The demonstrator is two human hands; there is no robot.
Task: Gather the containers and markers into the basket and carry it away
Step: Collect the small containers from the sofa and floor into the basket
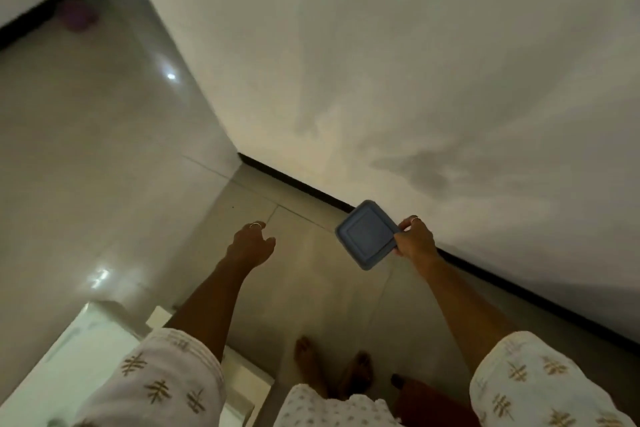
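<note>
head view: container (366, 234) in right hand (414, 241)

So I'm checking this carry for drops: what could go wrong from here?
The right hand pinches the blue square container only at one corner, held out in the air, so it could tip or slip onto the tiled floor. The left hand is empty and not supporting it. The bare feet stand right below the container, and the floor is glossy, so a drop could hit them.

Dim, soft focus — glare spots on floor (104, 149), edges warped.
</note>
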